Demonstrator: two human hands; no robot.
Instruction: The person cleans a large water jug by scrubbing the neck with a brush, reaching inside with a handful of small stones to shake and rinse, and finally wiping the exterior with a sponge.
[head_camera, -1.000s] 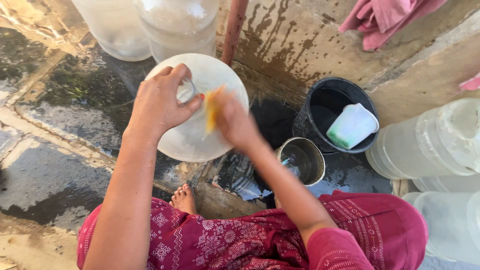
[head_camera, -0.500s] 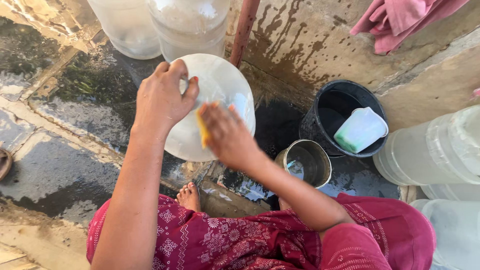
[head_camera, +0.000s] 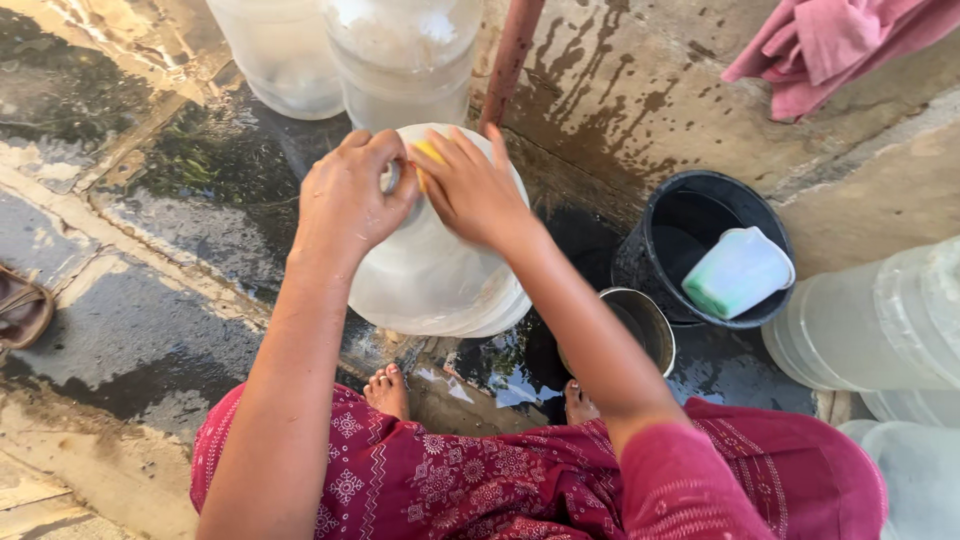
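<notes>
A large translucent water jug (head_camera: 440, 270) lies tilted in front of me over wet ground. My left hand (head_camera: 350, 200) grips its neck at the top left. My right hand (head_camera: 470, 185) presses a yellow sponge (head_camera: 428, 155) against the jug's shoulder, close beside the left hand. Only a small corner of the sponge shows under the fingers. My bare feet (head_camera: 388, 388) rest just below the jug.
Two more clear jugs (head_camera: 400, 60) stand at the back by a reddish pipe (head_camera: 510, 55). A black bucket (head_camera: 700, 210) holds a white-green scoop (head_camera: 735, 272). A metal pot (head_camera: 640, 325) sits beside it. More jugs (head_camera: 880, 320) crowd the right, a pink cloth (head_camera: 830, 45) hangs above.
My right hand with the sponge has moved up and left across the jug, from its middle to the shoulder next to my left hand. The left hand keeps its grip.
</notes>
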